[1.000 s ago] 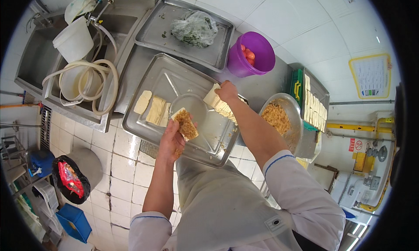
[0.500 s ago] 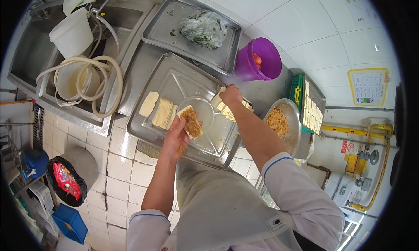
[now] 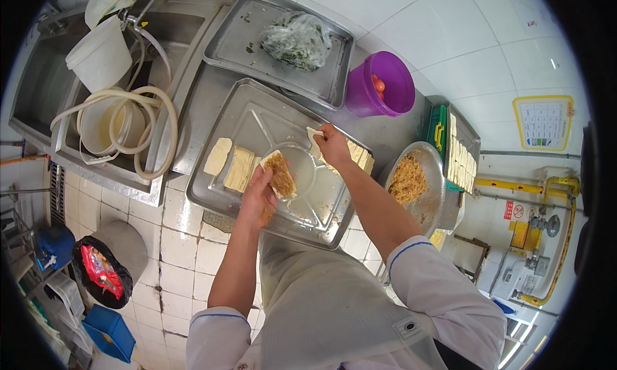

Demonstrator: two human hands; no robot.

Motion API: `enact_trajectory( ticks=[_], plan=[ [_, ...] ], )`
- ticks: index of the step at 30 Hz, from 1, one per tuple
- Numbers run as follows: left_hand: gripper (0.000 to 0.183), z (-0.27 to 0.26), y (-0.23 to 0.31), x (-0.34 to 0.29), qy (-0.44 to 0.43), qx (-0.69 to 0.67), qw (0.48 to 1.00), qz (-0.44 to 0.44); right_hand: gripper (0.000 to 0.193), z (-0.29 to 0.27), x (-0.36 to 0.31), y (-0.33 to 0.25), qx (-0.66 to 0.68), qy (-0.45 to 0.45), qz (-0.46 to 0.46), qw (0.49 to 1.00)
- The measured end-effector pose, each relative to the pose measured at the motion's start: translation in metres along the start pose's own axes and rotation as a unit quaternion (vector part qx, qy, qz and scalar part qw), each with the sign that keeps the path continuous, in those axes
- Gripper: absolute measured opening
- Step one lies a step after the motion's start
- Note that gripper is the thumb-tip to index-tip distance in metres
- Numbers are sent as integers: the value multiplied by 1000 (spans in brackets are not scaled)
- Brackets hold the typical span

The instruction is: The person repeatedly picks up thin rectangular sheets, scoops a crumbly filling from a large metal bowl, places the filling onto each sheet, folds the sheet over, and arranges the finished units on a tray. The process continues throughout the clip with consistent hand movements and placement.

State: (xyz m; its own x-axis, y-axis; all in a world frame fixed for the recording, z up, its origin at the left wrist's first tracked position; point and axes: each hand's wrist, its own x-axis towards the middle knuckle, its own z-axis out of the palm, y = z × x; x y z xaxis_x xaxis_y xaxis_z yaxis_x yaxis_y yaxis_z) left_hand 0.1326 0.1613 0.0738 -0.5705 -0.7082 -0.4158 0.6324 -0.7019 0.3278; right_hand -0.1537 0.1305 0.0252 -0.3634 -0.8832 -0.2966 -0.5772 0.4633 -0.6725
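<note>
Left hand (image 3: pixel 257 193) cradles a filling-topped thin wrapper (image 3: pixel 281 174) over the dented steel tray (image 3: pixel 257 122); right hand (image 3: pixel 334 145) pinches a pale wrapper sheet (image 3: pixel 314 134) off the stack

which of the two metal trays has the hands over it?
The near tray, the one with pale sheets stacked on it. Both the left hand and right hand are over it. The far tray holds only a bag of greens.

filled sheet (image 3: pixel 281 174): pale thin rectangle, topped with brown crumbly filling, flat on your left palm, over steel tray | plain sheet (image 3: pixel 314 135): pale, bare, pinched by your right fingers, above the stack, tilted
</note>
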Motion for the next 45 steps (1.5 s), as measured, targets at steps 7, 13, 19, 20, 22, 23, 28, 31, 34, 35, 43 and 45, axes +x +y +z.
enact_trajectory(
  ticks=[7,13,19,20,22,23,28,31,34,35,43,45],
  plan=[
    [49,-17,-3,36,20,26,999,-5,23,-22,-21,-16,247,-41,14,968],
    [58,-5,2,61,7,25,1000,-13,18,-53,-60,-60,315,-113,-38,942],
    [62,39,-9,59,-56,61,995,-50,18,-88,-99,-97,321,-237,-44,916],
    [62,47,-15,57,-69,65,994,-50,18,-93,-100,-102,303,-224,-46,925],
    [62,64,-29,52,-75,79,992,-63,17,-105,-103,-108,251,-194,-14,948],
    [54,71,-32,51,-91,51,990,-95,21,-115,-105,-109,214,-175,-22,961],
    [50,118,-68,45,-111,133,982,-73,34,-168,-112,-94,51,-85,-125,987],
    [52,147,-94,48,-125,150,979,-62,44,-190,-116,-67,49,19,-162,985],
    [52,178,-131,59,-112,164,978,-69,52,-204,-121,-31,216,82,-70,970],
    [51,190,-147,63,-106,176,976,-73,54,-208,-124,-17,303,74,5,950],
    [77,307,-305,115,-96,699,708,15,37,-309,-140,154,628,-38,103,770],
    [81,352,-348,126,-80,724,685,25,34,-348,-135,193,652,-18,190,734]
  ],
)
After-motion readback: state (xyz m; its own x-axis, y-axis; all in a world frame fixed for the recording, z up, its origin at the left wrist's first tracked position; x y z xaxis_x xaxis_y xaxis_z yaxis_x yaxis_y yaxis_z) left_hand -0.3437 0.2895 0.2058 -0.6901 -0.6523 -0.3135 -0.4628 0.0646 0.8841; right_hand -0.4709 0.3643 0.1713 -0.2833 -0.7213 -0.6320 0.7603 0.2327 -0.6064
